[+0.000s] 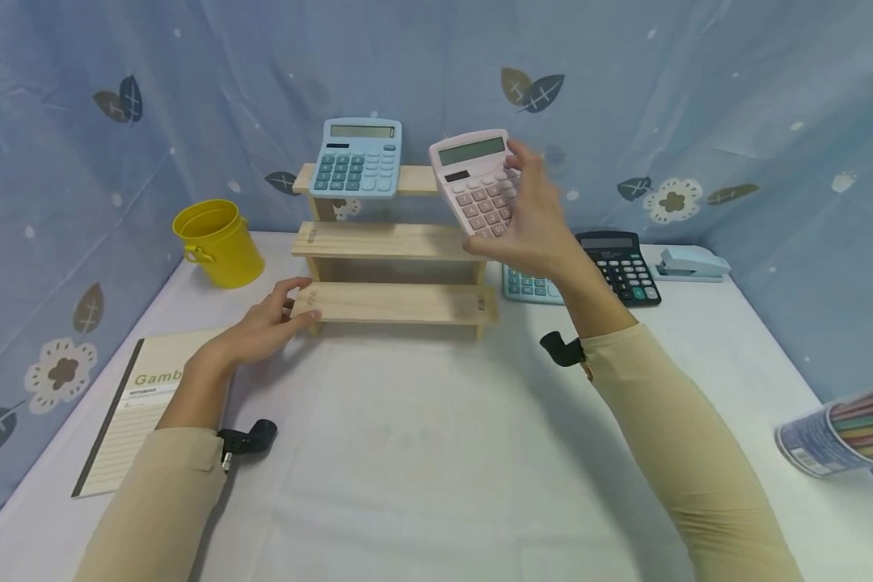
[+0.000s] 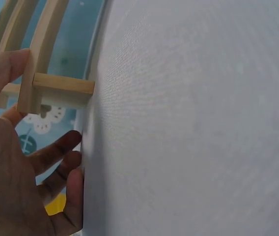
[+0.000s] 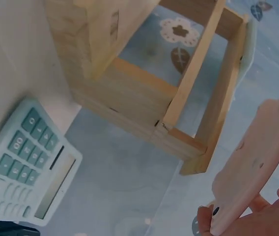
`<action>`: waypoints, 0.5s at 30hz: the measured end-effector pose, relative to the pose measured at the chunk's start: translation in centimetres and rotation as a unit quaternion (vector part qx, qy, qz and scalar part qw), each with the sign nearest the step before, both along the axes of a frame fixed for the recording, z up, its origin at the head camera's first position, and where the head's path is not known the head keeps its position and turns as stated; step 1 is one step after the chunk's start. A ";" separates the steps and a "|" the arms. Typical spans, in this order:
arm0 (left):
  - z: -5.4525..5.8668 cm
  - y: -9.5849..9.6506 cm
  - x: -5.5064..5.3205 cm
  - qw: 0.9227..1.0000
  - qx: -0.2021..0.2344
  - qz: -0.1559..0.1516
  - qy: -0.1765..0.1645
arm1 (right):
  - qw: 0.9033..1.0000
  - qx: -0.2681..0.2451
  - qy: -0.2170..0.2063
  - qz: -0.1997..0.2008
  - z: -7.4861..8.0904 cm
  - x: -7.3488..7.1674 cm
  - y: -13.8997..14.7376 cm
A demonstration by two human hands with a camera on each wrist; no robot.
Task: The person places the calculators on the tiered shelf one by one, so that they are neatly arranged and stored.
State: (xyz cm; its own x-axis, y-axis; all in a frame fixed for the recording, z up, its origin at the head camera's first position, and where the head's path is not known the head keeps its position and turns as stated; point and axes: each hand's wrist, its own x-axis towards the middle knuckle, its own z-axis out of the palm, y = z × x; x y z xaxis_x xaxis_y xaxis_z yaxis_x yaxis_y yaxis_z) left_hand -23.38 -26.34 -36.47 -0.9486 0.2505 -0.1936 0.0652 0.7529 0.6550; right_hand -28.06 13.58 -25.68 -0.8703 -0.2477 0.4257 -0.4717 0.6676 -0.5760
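Observation:
A pink calculator (image 1: 476,184) is held up by my right hand (image 1: 534,214), which grips its right side and lower edge in front of the rack's upper right part. In the right wrist view the pink calculator (image 3: 257,162) shows tilted, apart from the wood. My left hand (image 1: 265,323) pinches the left end of the lowest board of a three-tier wooden rack (image 1: 400,303), thumb on one face as the left wrist view shows. On the top tier's left stands a blue calculator (image 1: 358,158). Another blue calculator (image 1: 531,284) lies on the table to the rack's right, partly hidden.
A black calculator (image 1: 618,267) and a light blue stapler (image 1: 691,263) lie at the back right. The yellow bucket (image 1: 221,246) stands back left, with a notebook (image 1: 141,404) nearer. A pencil-filled cup (image 1: 829,436) is at the right edge. Patterned blue cloth (image 1: 436,73) hangs behind.

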 end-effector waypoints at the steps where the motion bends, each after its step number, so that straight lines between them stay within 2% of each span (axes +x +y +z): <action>1: 0.0 0.1 0.0 1.000 0.000 0.001 -0.001 | 1.000 0.009 -0.003 -0.005 0.1 -0.2 -0.1; 15: 0.0 0.0 0.3 1.000 -0.004 0.004 0.002 | 0.996 0.062 -0.032 -0.056 1.0 -2.3 -3.6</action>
